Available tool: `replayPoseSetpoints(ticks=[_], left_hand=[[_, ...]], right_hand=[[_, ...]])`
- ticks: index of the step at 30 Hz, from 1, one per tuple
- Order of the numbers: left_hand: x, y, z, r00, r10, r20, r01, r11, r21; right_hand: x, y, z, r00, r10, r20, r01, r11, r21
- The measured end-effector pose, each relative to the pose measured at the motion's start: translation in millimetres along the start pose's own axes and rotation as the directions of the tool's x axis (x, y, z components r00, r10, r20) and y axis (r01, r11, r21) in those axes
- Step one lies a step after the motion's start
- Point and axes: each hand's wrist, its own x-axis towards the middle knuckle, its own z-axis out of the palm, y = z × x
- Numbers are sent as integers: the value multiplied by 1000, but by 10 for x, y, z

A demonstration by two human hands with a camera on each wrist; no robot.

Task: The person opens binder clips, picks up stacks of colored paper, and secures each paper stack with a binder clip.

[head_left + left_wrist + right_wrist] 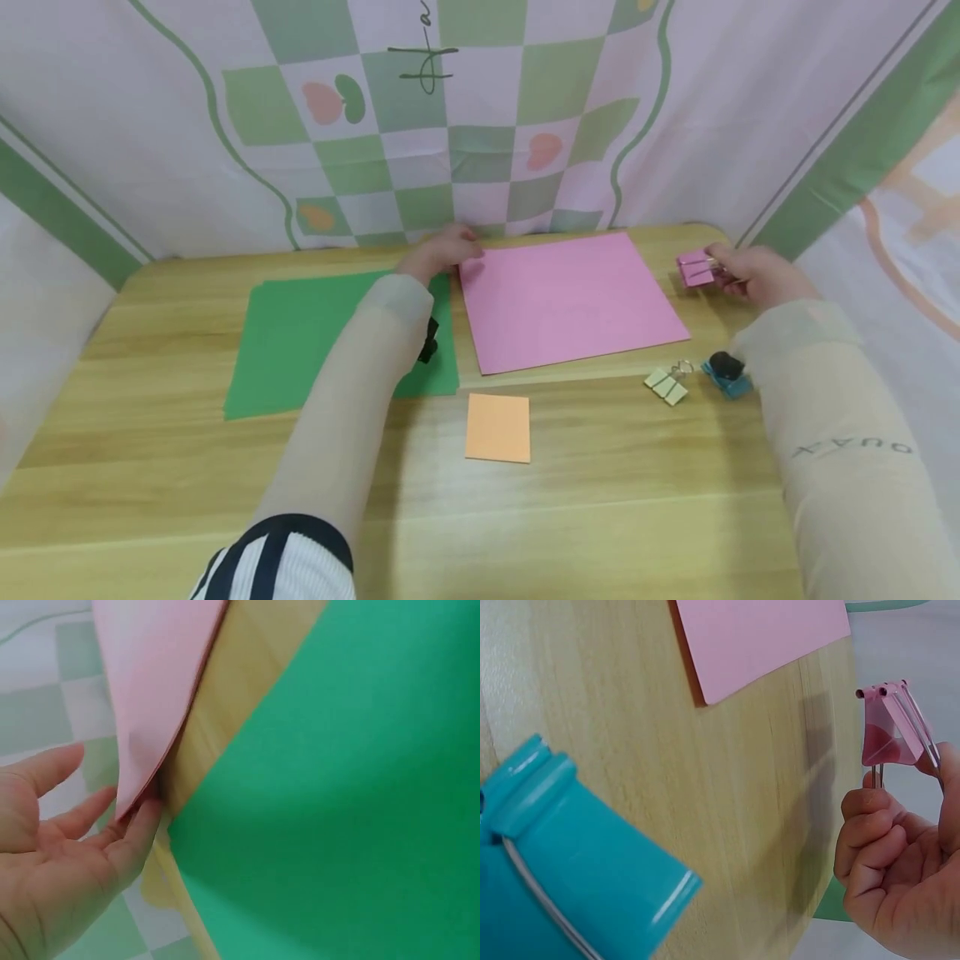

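Observation:
My left hand point(447, 248) is at the far left corner of a stack of pink paper point(570, 300). In the left wrist view its fingers point(139, 832) reach under the pink corner, lifting it a little, while the thumb stands apart. My right hand point(768, 275) pinches a pink binder clip point(696, 268) by its wire handles, beyond the paper's right edge. The right wrist view shows the clip point(891, 731) raised, with thumb and index finger on the handles and the other fingers curled. Nothing shows between the clip's jaws.
Green paper point(300, 333) lies left of the pink stack, partly hidden by the left forearm. An orange sticky-note pad point(498, 428) sits nearer. A pale yellow binder clip point(667, 386) and a blue binder clip point(731, 386) lie by the right forearm. A printed curtain point(480, 108) hangs behind the table.

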Motion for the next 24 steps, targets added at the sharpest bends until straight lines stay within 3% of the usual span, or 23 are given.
replayPoseSetpoints(ticks=[4,10,14,19,21,24], left_hand=[[9,14,-46,995,-101,5,99,960,-261],[-1,33,-93,978,-188,86,206,856,-475],[-37,19,-75,970,-186,157,243,787,-566],[-51,-19,-13,968,-200,153,251,715,-653],[-41,-40,10,965,-221,140,257,696,-670],[-26,-74,37,962,-241,125,262,697,-668]], right_hand=[[10,-13,3,1000,25,-16,-25,1000,-1],[-2,-24,27,999,42,-27,-41,999,20],[1,-21,33,998,53,-46,-51,998,40],[20,-3,39,994,80,-75,-79,997,22],[28,6,43,993,90,-75,-89,996,10],[35,20,49,993,90,-80,-90,996,2]])
